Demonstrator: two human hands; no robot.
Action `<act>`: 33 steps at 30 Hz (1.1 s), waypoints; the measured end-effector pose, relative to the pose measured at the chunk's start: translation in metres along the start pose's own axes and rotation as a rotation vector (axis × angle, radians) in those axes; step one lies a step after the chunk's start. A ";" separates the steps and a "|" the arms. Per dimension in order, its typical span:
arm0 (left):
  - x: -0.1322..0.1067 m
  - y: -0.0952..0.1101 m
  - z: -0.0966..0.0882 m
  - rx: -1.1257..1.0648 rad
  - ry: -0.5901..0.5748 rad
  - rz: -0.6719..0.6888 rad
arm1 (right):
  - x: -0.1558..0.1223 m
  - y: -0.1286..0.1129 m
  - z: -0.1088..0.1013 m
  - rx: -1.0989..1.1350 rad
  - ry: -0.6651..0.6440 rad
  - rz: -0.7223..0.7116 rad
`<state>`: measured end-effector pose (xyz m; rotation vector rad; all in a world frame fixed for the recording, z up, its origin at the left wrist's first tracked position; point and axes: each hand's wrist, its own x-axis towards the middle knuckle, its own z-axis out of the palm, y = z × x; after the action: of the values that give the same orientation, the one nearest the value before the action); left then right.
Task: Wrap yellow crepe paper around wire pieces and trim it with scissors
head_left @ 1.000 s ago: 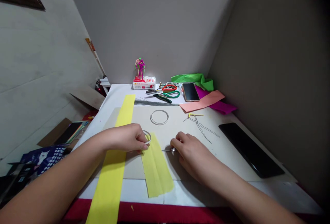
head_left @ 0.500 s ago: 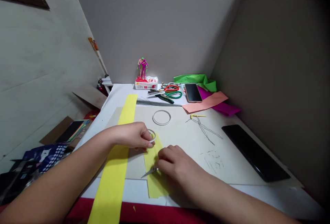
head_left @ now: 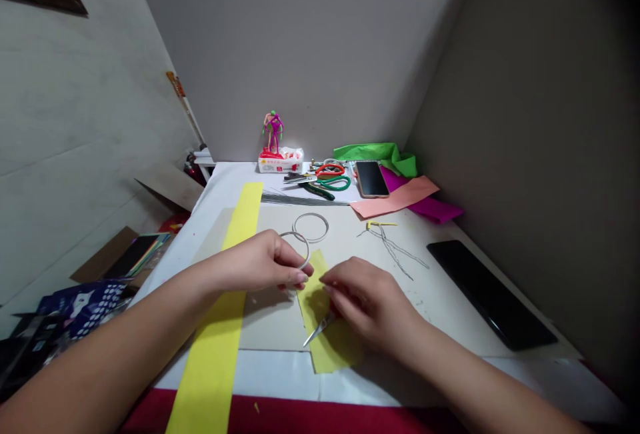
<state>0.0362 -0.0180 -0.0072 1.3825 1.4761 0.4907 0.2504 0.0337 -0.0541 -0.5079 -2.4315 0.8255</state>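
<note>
My left hand (head_left: 267, 262) pinches a thin pale ring (head_left: 303, 247), which looks like a narrow roll of tape, and holds it tilted above the board. My right hand (head_left: 373, 294) is closed around small scissors (head_left: 319, 330), their blades pointing down and left; its thumb and forefinger meet close to my left fingertips. Whether a strip runs between the hands is too fine to tell. Below the hands lies a short yellow paper piece (head_left: 323, 357), partly covered by my right hand. A long yellow strip (head_left: 210, 367) passes under my left forearm.
On the grey board (head_left: 345, 241) lie a second ring (head_left: 311, 242), twisted wires (head_left: 393, 245) and a black slab (head_left: 493, 294). Farther back are scissors (head_left: 335, 183), a phone (head_left: 371, 179), coloured papers (head_left: 395, 199) and a small figure (head_left: 273, 133) on a tissue pack (head_left: 281, 165).
My left hand has lifted the ring and shifted right. My right hand has moved up and right with the scissors. The short yellow piece has slid to the right.
</note>
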 end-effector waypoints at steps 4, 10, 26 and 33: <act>0.004 0.004 0.011 -0.141 -0.035 0.036 | 0.003 0.002 0.007 0.237 0.130 0.111; 0.006 -0.001 0.019 -0.196 -0.043 0.072 | 0.006 -0.003 0.012 0.437 0.244 0.227; -0.003 0.013 0.032 -0.233 0.018 0.014 | 0.004 0.000 -0.001 0.408 0.317 0.260; -0.012 0.022 0.026 -0.031 0.149 -0.014 | 0.004 -0.003 -0.006 0.480 0.304 0.298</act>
<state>0.0669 -0.0316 0.0048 1.3340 1.5903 0.6161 0.2502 0.0362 -0.0466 -0.7499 -1.8217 1.3045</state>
